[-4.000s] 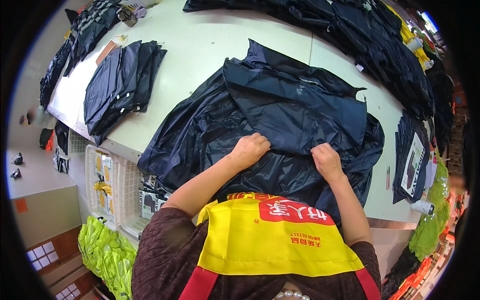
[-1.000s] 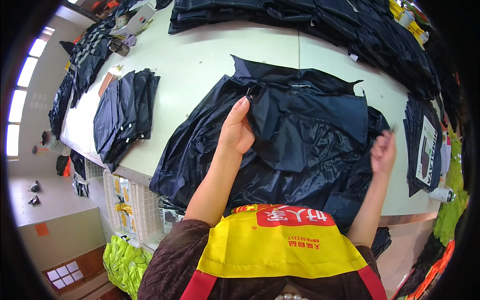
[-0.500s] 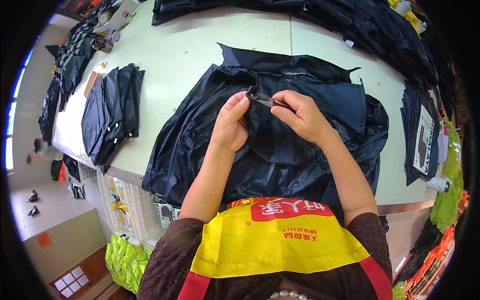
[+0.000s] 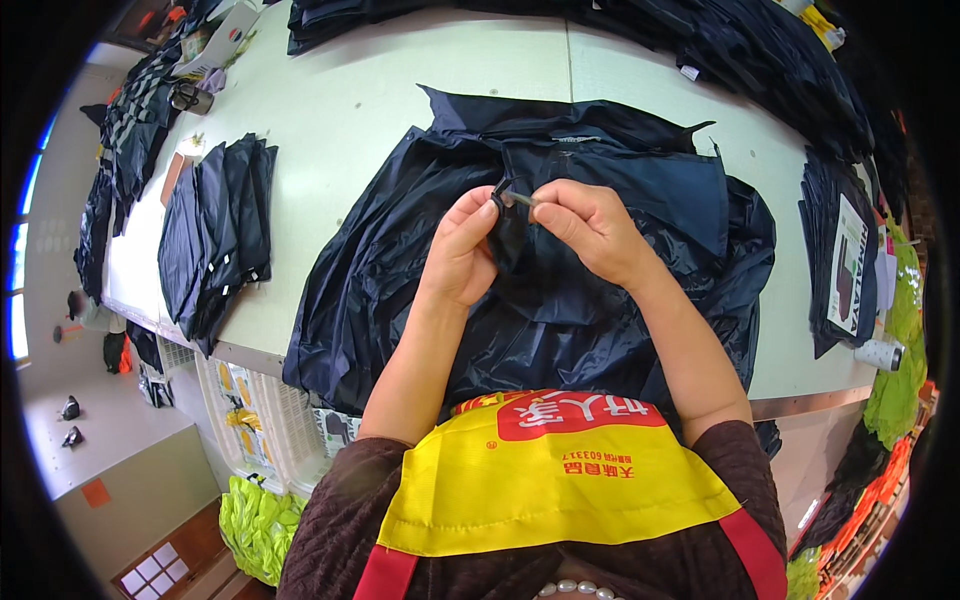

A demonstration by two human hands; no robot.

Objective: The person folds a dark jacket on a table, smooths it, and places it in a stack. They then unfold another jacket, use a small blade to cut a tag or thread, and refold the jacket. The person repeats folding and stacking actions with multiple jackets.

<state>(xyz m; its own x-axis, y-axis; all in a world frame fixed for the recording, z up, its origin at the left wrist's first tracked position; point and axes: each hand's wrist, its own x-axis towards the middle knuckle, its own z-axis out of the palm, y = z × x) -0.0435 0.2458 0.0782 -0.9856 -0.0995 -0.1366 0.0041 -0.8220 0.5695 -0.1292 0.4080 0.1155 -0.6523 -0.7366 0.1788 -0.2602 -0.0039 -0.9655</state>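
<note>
A dark navy, slightly shiny garment (image 4: 560,330) lies spread and crumpled on the pale table in front of me. My left hand (image 4: 463,245) is closed, pinching a small edge of its fabric and raising it above the rest. Closed around a small pair of thread snips (image 4: 521,198), my right hand (image 4: 592,228) points the metal blades left. The blade tips meet the pinched fabric at my left fingertips; whether they touch it I cannot tell. The handles are mostly hidden in my right fingers.
Stacked dark folded pieces (image 4: 218,235) lie on the table (image 4: 330,150) at left. More dark garments (image 4: 720,50) are heaped along the far edge. At right are a dark stack (image 4: 825,270) with a printed label and a white roll (image 4: 880,354). White crates (image 4: 285,425) stand below the left edge.
My right hand has shifted slightly left, toward my left fingers, and less of the snips' blades shows. My left hand keeps its pinch on the fabric. The view has moved slightly.
</note>
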